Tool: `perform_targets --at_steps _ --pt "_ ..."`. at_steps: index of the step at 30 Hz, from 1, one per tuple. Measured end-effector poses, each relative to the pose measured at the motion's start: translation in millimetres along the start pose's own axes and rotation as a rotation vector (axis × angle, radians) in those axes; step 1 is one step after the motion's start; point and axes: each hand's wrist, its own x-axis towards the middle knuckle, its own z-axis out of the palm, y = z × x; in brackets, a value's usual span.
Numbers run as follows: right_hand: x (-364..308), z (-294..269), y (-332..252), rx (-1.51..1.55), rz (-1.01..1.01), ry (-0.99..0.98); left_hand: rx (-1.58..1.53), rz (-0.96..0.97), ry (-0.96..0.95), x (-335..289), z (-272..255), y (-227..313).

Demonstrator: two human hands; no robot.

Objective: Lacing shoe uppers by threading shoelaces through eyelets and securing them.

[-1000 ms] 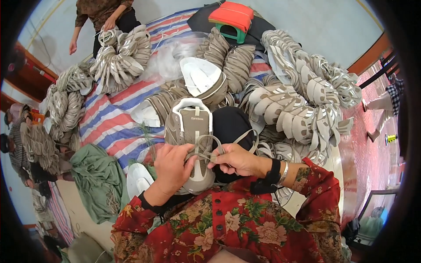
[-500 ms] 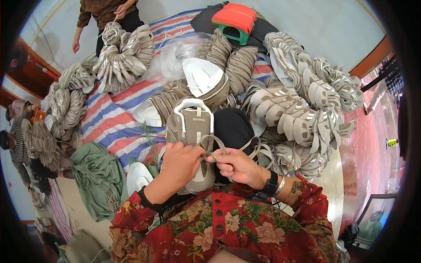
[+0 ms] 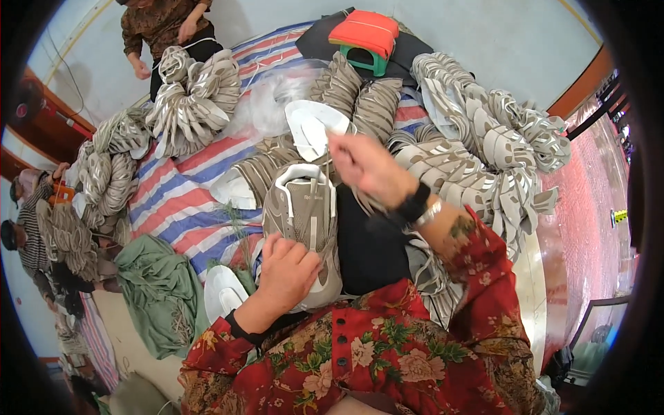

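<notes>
On my lap lies a beige-brown shoe upper (image 3: 278, 216) with a white-lined collar at its far end. My left hand (image 3: 287, 273) is closed over its near left part, fingers bent against the upper and gripping it. Above the far right of the shoe, my right hand (image 3: 370, 169) is raised in a fist, slightly blurred, gripping a flat beige shoelace (image 3: 327, 161). That lace runs down from the fist to the shoe. Just beyond is another upper with a white underside (image 3: 308, 128), partly hidden by my right fingers. Black cloth (image 3: 370, 249) covers my leg to the right.
Strung bundles of shoe uppers (image 3: 477, 169) lie to the right, more (image 3: 190, 104) at far left. A striped sheet (image 3: 169, 194) covers the floor. Green cloth (image 3: 155, 290) and a white piece (image 3: 225, 290) lie left. A red-topped stool (image 3: 363, 34) stands beyond; other people sit left.
My right hand has moved up and away from my left, drawing the lace with it. My left hand has left the lace and settled on the shoe upper.
</notes>
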Motion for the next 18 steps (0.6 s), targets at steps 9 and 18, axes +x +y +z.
perform_targets --at_steps 9,18 --pt "23.7 31.8 -24.3 -0.076 -0.029 0.117 -0.177 -0.395 0.267 -25.9 16.7 -2.6" --pt "-64.4 97.1 -121.4 -0.759 -0.161 -0.482 -0.313 -0.363 0.244 -27.2 16.1 -16.5"
